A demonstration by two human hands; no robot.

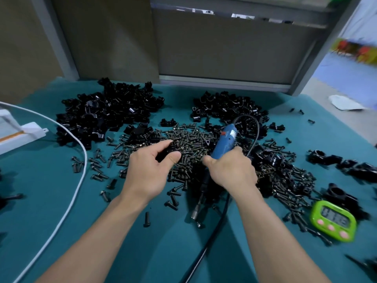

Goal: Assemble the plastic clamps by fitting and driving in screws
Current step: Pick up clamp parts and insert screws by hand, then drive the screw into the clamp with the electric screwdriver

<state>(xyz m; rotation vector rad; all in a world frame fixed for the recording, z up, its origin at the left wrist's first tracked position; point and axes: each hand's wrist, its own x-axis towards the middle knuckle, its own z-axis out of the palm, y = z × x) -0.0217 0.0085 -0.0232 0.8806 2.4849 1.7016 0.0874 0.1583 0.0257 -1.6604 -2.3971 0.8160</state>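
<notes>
My left hand (150,168) holds a black plastic clamp (168,153) between thumb and fingers, just above the heap of dark screws (189,144) at the table's middle. My right hand (230,169) grips a blue electric screwdriver (224,139); its body points up and away, and its metal bit (194,213) points down toward me, close to the cloth. Two piles of black clamp parts lie behind: a large pile (102,115) at the back left and a second pile (226,107) at the back right.
A green digital timer (333,220) sits at the right front. Assembled clamps (336,160) lie along the right side. A white cable (67,193) curves across the left, beside a white device (20,129). The screwdriver's black cord (216,227) runs toward me. Teal cloth (51,211) covers the table.
</notes>
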